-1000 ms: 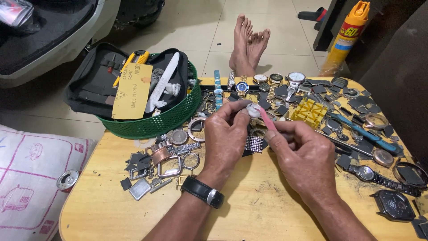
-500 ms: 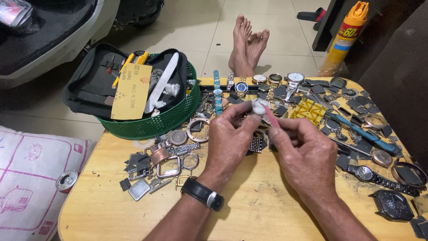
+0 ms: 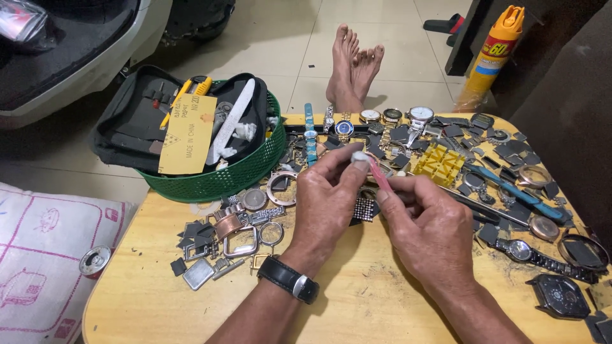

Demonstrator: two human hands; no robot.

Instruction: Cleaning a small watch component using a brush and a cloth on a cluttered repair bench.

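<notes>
Pink-and-white cushion (image 3: pixel 38 255) at far left, off the table, a small round metal part (image 3: pixel 95 260) lying on it. Green basket (image 3: pixel 217 179) on the table's back-left corner, carrying an open black tool case (image 3: pixel 137 124) with a yellow card (image 3: pixel 188 135) — tilted toward the person, probably so the tools can be seen and reached. Loose watch cases and bezels (image 3: pixel 239 223) heaped on the wooden table (image 3: pixel 357 306) just in front of the basket.

Left hand (image 3: pixel 328 197), black wristwatch (image 3: pixel 290 279) on its wrist: thumb and fingers pinched shut on a small pale round piece (image 3: pixel 359 155), raised above the tabletop near centre, likely for a closer look. Right hand (image 3: pixel 433 226): fingers closed around a thin pink tool (image 3: pixel 380 175), its tip set against that piece.

Yellow plastic holder (image 3: pixel 438 160) and dark parts behind — farther right, assembled watches (image 3: pixel 542 251); spray can (image 3: pixel 489 54) on the floor beyond
</notes>
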